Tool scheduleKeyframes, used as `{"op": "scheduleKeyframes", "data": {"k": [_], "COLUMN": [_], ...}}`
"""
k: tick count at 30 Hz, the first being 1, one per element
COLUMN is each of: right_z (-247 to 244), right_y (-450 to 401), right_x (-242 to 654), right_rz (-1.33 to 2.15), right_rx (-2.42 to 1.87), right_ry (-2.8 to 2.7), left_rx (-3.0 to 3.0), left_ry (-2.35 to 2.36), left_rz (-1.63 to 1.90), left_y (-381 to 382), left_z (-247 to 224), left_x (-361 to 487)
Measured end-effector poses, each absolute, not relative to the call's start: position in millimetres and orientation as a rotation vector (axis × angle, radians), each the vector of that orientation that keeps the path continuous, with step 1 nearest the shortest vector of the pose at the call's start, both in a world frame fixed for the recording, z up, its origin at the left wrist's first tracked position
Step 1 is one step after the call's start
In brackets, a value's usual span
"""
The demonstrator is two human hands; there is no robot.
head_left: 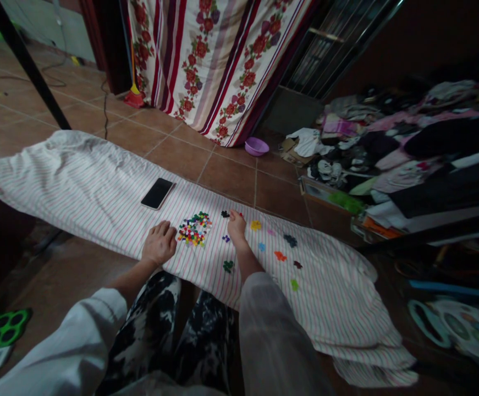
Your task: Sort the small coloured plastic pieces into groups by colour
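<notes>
A mixed pile of small colored pieces (193,230), like beads or buttons, lies on the striped cloth. Beside its left edge rests my left hand (159,243), fingers laid loosely on the cloth and holding nothing visible. To the pile's right, my right hand (237,225) has its fingertips pinched down among small groups sorted by color. Red pieces (241,214) peek out at its fingertips; what it pinches is hidden. Around it lie black (225,214), purple (226,238), dark green (228,267), yellow (255,225), light blue (262,247) and orange pieces (280,256).
A phone (158,193) lies left of the pile on the cloth (99,187). Further right are grey pieces (290,240), brown pieces (297,264) and lime pieces (294,284). Beyond the cloth's far edge, a purple bowl (256,146) sits on the tiled floor near heaped clothes (387,137).
</notes>
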State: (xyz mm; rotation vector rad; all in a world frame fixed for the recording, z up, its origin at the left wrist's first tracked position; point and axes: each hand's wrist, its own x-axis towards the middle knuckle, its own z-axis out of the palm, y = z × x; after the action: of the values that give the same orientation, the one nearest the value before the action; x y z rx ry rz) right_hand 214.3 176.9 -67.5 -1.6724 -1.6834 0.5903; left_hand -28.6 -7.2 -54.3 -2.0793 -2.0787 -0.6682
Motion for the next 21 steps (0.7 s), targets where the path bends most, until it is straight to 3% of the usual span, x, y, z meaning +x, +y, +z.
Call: {"op": "scheduleKeyframes", "data": {"k": [11,21], "right_z": [-62.6,-31.2], "right_y": [172.4,150.3], "right_x": [215.4,187.6], "right_rz": [0.644,0.481], "right_rx": [-1.666,-1.468], "right_ry": [-1.724,-2.0], "left_rx": [-2.089,-2.088], "left_ry": [-2.094,-2.096], "left_rz": [-0.713,-0.776], "left_y": [-6.9,-6.2], "left_z": [-56.7,-60.3], "left_x": [-29.0,-29.9]}}
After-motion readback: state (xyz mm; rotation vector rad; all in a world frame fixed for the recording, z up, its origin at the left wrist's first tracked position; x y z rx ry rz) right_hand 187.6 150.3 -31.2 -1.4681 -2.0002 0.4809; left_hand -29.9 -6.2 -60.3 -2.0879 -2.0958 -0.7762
